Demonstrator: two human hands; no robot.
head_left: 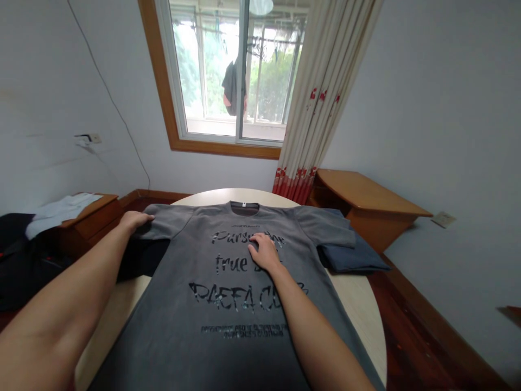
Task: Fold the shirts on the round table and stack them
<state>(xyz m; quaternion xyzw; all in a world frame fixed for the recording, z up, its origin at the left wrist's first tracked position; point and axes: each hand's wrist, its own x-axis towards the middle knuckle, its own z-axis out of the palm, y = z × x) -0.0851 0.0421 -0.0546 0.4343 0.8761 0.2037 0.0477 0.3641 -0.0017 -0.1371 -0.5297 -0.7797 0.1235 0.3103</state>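
A dark grey T-shirt (195,239) lies spread face up, its collar toward the window and black lettering across the chest. At the far left, my left hand (136,220) is closed on the edge of the left-lying sleeve; its fingertips are partly hidden. My right hand (264,251) rests on the chest print with its fingers apart, covering some letters. Under the right-lying sleeve is a folded dark blue garment (358,255). Black cloth (142,258) shows beneath the other sleeve, by my left hand.
The shirt lies on a round pale table (366,315). A wooden desk (366,190) stands beyond it at right, next to a long curtain (313,108). At left are a wooden cabinet (97,212) with white cloth on it and a dark bag (28,271).
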